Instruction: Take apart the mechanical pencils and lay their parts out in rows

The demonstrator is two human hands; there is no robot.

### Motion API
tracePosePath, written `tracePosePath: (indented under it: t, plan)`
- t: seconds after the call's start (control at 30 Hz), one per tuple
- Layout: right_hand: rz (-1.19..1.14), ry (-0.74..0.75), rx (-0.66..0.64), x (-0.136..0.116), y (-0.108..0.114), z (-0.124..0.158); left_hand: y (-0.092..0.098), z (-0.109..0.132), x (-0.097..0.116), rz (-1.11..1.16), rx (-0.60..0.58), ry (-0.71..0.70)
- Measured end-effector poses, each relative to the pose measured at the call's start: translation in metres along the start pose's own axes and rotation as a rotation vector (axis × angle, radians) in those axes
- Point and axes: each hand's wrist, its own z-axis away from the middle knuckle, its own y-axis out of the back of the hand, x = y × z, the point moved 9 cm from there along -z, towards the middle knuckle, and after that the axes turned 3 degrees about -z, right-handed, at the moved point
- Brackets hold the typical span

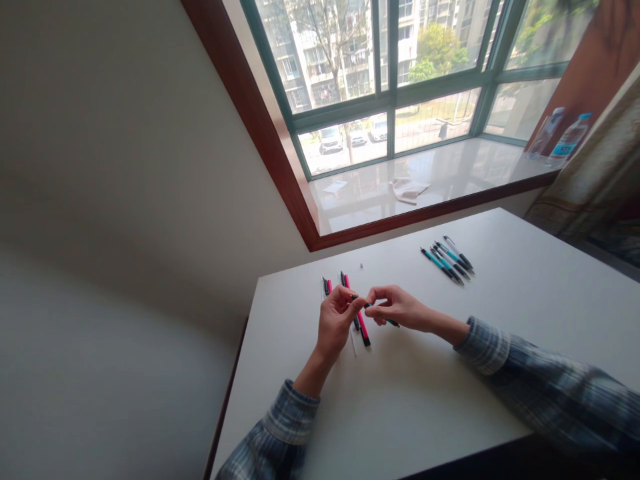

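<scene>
My left hand (336,321) and my right hand (397,307) meet above the white table (450,400), fingers pinched together. My right hand grips a dark pen with a teal part (391,322) that sticks out below its fingers. My left hand pinches a small dark piece at the pen's other end; I cannot make out what it is. Red-and-black pens (361,321) lie on the table just under and behind my hands. A group of teal-and-black pens (449,260) lies farther back to the right.
A wide window sill (450,167) runs behind the table with a crumpled white cloth (407,189) and a paper scrap on it. Two plastic bottles (563,137) stand at the sill's right end. A curtain (595,173) hangs at right. A tiny object (361,265) lies on the table.
</scene>
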Motion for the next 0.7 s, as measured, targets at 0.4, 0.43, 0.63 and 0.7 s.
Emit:
tracePosePath:
  t: [0.4, 0.43, 0.63, 0.7]
  plan:
    - [0.041, 0.015, -0.118, -0.008, -0.013, 0.002, 0.000, -0.001, -0.005, 0.022, -0.041, 0.010]
    - [0.043, 0.020, -0.126, -0.009, -0.014, 0.003, -0.001, -0.001, -0.005, 0.029, -0.050, 0.011]
    - [0.050, 0.017, -0.059, -0.005, -0.006, 0.002, 0.000, -0.001, -0.004, 0.013, -0.034, -0.003]
    - [0.027, 0.017, -0.047, -0.003, -0.004, 0.001, 0.001, -0.001, -0.004, -0.004, -0.018, 0.001]
